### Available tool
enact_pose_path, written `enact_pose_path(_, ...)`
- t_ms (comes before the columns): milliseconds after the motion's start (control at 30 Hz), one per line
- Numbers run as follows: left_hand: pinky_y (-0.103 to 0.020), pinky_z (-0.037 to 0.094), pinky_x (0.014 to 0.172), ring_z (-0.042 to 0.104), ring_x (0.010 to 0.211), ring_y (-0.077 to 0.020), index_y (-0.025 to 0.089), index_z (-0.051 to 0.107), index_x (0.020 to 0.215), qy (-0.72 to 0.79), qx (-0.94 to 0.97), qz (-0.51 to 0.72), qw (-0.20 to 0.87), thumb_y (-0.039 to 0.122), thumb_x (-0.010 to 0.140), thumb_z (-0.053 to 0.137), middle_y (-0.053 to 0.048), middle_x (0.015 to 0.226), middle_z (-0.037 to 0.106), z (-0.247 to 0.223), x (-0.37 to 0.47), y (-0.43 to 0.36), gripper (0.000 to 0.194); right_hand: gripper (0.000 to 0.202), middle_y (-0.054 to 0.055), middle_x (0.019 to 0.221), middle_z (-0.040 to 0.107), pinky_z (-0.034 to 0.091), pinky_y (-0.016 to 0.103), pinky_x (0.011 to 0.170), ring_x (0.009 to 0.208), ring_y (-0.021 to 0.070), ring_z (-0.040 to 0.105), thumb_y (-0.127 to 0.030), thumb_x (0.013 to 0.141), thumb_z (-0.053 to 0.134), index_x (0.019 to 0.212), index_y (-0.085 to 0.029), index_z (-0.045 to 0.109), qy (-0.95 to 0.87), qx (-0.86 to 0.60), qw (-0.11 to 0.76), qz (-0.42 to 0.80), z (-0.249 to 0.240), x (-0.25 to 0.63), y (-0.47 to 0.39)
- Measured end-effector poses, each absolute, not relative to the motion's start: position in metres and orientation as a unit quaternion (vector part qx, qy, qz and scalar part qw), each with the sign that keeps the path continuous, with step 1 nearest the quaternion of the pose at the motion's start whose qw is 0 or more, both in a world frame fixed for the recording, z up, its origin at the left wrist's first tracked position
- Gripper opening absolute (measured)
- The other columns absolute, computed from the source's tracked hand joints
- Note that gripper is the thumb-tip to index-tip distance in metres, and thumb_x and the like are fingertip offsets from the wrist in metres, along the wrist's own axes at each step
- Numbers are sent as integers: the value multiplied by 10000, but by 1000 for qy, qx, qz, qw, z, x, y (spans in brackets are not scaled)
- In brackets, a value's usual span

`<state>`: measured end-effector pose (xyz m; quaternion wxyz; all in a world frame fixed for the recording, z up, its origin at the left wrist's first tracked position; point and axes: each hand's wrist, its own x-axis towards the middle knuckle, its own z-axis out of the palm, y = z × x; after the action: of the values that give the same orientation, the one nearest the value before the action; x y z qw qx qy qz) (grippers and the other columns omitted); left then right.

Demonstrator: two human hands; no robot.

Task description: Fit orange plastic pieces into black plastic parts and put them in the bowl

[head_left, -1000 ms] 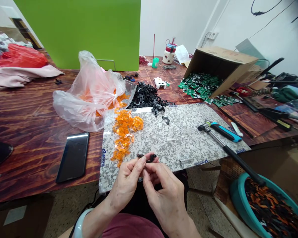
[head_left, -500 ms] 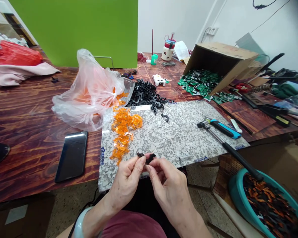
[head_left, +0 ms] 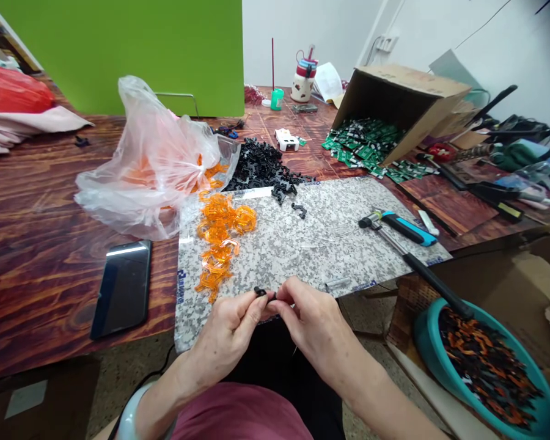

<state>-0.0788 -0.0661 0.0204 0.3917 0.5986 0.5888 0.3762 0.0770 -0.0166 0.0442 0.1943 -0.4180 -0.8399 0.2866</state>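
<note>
Part: small black part (head_left: 259,292) | look: dark, knobby end showing, rest hidden by your fingers (head_left: 253,308) | pose: roughly crosswise | place: pinched between your left grip (head_left: 231,321) and right grip (head_left: 312,308)

Blue lettering (head_left: 180,286) on the speckled board (head_left: 282,256) — too small to read.

Opaque plastic is seen in the held black part (head_left: 260,292), translucent glossy plastic in the orange parts (head_left: 215,214). The carton (head_left: 412,79) is made of matt cardboard; the tabletop (head_left: 41,208) (visibly wood-grained) is finished in gloss.
</note>
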Motion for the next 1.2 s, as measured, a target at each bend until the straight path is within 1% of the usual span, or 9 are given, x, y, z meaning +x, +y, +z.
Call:
enact_pose_path(133, -202, 456, 536, 593, 548, -138, 160, 626, 673, 571, 627, 348, 400, 268, 929, 411, -17, 597, 640, 23, -81, -67, 352, 112, -4, 714, 591, 393, 237, 546, 624, 140, 590, -146, 903, 539, 808, -185, 495, -913, -328, 126, 208, 53, 85, -5)
enact_pose_path(233, -208, 496, 581, 640, 590, -149, 165, 643, 698, 547, 615, 348, 449, 265, 926, 434, -30, 652, 684, 27, -81, -67, 325, 164, 2, 673, 575, 349, 250, 497, 592, 149, 569, -226, 953, 465, 798, -188, 501, -952, -253, 111, 133, 56, 91, 4)
enact_pose_path(367, -264, 565, 680, 714, 719, -201, 157, 701, 795, 517, 525, 382, 558, 314, 919, 480, -67, 768, 747, 31, -79, -68, 297, 329, 2, 620, 569, 335, 253, 476, 534, 134, 543, -336, 991, 368, 743, -182, 521, -958, -211, 166, 105, 50, 97, 12)
enact_pose_path(433, -313, 582, 722, 729, 767, -224, 147, 705, 864, 504, 448, 413, 613, 355, 914, 501, -84, 812, 764, 31, -76, -69, 296, 366, -11, 593, 565, 351, 233, 484, 507, 109, 523, -418, 966, 408, 715, -181, 529, -937, -234, 223, 135, 46, 100, 12)
enact_pose_path(500, -357, 586, 755, 735, 810, -242, 135, 686, 954, 484, 378, 438, 656, 396, 904, 523, -98, 843, 772, 30, -74, -68, 312, 345, -24, 594, 569, 361, 206, 480, 490, 84, 498, -472, 899, 519, 722, -177, 547, -901, -278, 278, 182, 42, 103, 12)
enact_pose_path(600, -370, 591, 755, 736, 831, -258, 117, 668, 976, 474, 336, 454, 675, 428, 874, 572, -112, 840, 777, 30, -73, -64, 341, 302, -22, 658, 599, 382, 182, 471, 499, 67, 480, -452, 789, 677, 791, -163, 588, -851, -334, 308, 263, 40, 106, 10)
enact_pose_path(667, -357, 596, 739, 738, 825, -260, 109, 667, 951, 477, 332, 457, 674, 433, 857, 597, -116, 838, 778, 31, -73, -61, 345, 298, -11, 704, 619, 408, 182, 483, 520, 69, 492, -423, 762, 717, 851, -158, 612, -830, -352, 307, 305, 40, 108, 8)
enact_pose_path(833, -330, 601, 716, 743, 801, -252, 102, 660, 943, 483, 320, 461, 672, 446, 836, 620, -118, 825, 780, 33, -74, -59, 362, 252, 14, 778, 649, 448, 205, 521, 589, 94, 548, -362, 783, 706, 924, -165, 639, -806, -370, 294, 357, 39, 108, 5)
enact_pose_path(1200, -358, 598, 730, 740, 820, -269, 111, 665, 943, 494, 332, 458, 660, 446, 848, 601, -125, 845, 779, 30, -74, -60, 355, 166, 18, 822, 646, 457, 214, 555, 631, 101, 552, -229, 832, 639, 991, -180, 642, -807, -353, 284, 380, 40, 103, 0)
